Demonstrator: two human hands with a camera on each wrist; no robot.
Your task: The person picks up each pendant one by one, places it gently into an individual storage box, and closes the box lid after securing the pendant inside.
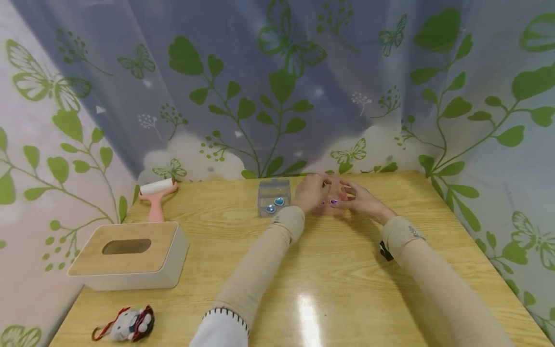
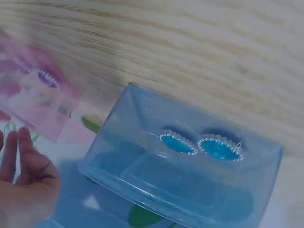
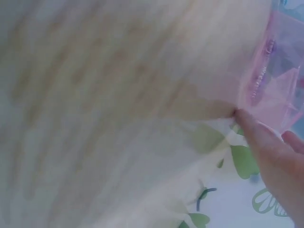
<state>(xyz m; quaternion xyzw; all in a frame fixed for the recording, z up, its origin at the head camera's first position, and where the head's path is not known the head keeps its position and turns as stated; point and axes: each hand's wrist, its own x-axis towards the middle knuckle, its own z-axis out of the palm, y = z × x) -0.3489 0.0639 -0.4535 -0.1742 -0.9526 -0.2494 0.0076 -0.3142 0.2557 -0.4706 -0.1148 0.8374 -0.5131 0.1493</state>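
Observation:
A small pink see-through box [image 1: 333, 210] with purple gem pieces [image 1: 334, 203] inside stands at the table's back edge. My left hand [image 1: 311, 193] is at its left and upper side; in the left wrist view, bent fingers [image 2: 24, 159] show close by the box, while the rest of the hand is cut off. My right hand [image 1: 362, 200] grips the box's right side, its thumb [image 3: 244, 118] at a corner of the pink plastic. Left of my left hand is a clear bluish box [image 2: 142, 118], lid up, holding two blue gem pieces [image 2: 218, 149] with beaded silver rims.
A tissue box [image 1: 130, 250] with a wooden top stands at the left, a pink lint roller [image 1: 157, 195] behind it. A small plush charm [image 1: 132, 324] with a red cord lies at the front left. A patterned curtain [image 1: 243, 96] hangs along the back edge.

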